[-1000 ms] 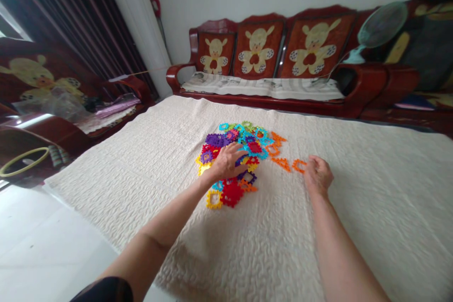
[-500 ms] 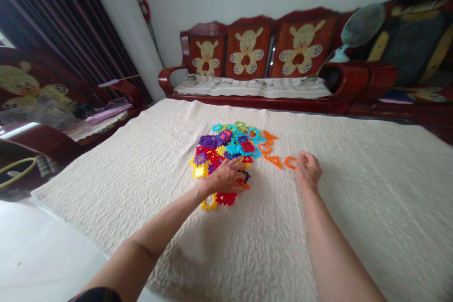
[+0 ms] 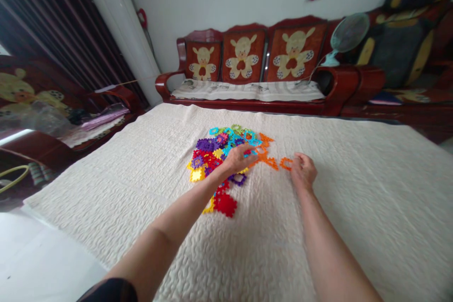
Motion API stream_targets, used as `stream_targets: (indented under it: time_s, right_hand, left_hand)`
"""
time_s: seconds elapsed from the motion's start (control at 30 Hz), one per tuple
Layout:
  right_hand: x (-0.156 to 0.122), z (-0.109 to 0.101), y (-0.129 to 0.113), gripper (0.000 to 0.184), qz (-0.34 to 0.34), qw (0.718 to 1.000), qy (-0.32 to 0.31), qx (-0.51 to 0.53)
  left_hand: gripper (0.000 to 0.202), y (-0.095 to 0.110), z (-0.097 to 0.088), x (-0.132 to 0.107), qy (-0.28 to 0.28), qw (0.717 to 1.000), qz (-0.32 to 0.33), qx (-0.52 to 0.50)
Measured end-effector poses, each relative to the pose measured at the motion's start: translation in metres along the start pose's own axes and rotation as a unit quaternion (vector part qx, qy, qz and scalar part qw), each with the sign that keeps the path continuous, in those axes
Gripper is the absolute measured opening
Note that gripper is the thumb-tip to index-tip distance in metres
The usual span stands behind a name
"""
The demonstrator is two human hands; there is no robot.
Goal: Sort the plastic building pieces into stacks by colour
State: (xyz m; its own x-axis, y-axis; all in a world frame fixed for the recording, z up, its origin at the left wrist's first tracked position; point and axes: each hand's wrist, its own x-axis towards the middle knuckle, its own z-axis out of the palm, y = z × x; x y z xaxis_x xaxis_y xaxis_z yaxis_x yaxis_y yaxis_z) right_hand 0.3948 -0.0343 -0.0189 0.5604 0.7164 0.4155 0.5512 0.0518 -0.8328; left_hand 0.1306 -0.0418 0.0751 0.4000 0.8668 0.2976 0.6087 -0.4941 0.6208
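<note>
Toothed plastic interlocking pieces lie in a colourful pile (image 3: 212,153) on the quilted cover. My left hand (image 3: 236,159) is over the right side of the pile, fingers closed on an orange interlocking piece (image 3: 253,163) that is partly hidden by them. Just beyond its fingertips lies an orange triangular piece (image 3: 272,163). To the right, my right hand (image 3: 303,170) is curled, its fingers at the edge of an open-centred orange piece (image 3: 286,163). A red square piece (image 3: 225,204) and a purple frame piece (image 3: 238,179) lie at the pile's near side.
The cream quilted cover (image 3: 141,174) spreads widely around the pile. Behind it stands a wooden sofa (image 3: 247,105) with bear-patterned cushions. A fan (image 3: 348,33) stands at the sofa's right end. At left, an armchair (image 3: 120,92) holds plastic bags.
My left hand has moved up and to the right with the orange piece, uncovering the purple frame piece. My right hand stays beside its orange piece. The view has shifted slightly.
</note>
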Motion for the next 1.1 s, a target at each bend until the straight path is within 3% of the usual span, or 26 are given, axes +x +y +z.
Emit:
stream_targets:
  time_s: [0.1,0.2,0.3,0.4,0.83,0.97,1.1]
  right_hand:
    - [0.001,0.000,0.002,0.039,0.001,1.000,0.009,0.003]
    - [0.003,0.002,0.004,0.037,0.002,1.000,0.021,0.001]
    - [0.004,0.003,0.003,0.036,0.002,1.000,0.023,-0.006]
    - [0.002,0.002,-0.003,0.035,-0.002,1.000,0.007,-0.016]
    - [-0.008,-0.006,-0.015,0.029,-0.060,0.994,-0.068,-0.056]
    - [-0.010,-0.005,-0.013,0.030,-0.069,0.994,-0.059,-0.053]
    - [-0.012,-0.006,-0.015,0.029,-0.066,0.995,-0.056,-0.057]
  left_hand:
    - [0.040,0.000,0.000,-0.012,0.013,0.997,0.063,0.048]
    - [0.050,-0.002,-0.002,-0.052,-0.057,0.981,0.137,0.124]
    - [0.059,-0.004,0.000,-0.092,-0.125,0.961,0.135,0.208]
    - [0.054,-0.008,0.001,-0.109,-0.137,0.950,0.128,0.249]
    - [0.028,-0.040,-0.029,-0.114,-0.067,0.956,0.125,0.258]
    - [0.030,-0.032,-0.018,-0.090,-0.020,0.963,0.129,0.235]
    - [0.032,-0.018,0.013,-0.046,-0.026,0.962,0.115,0.245]
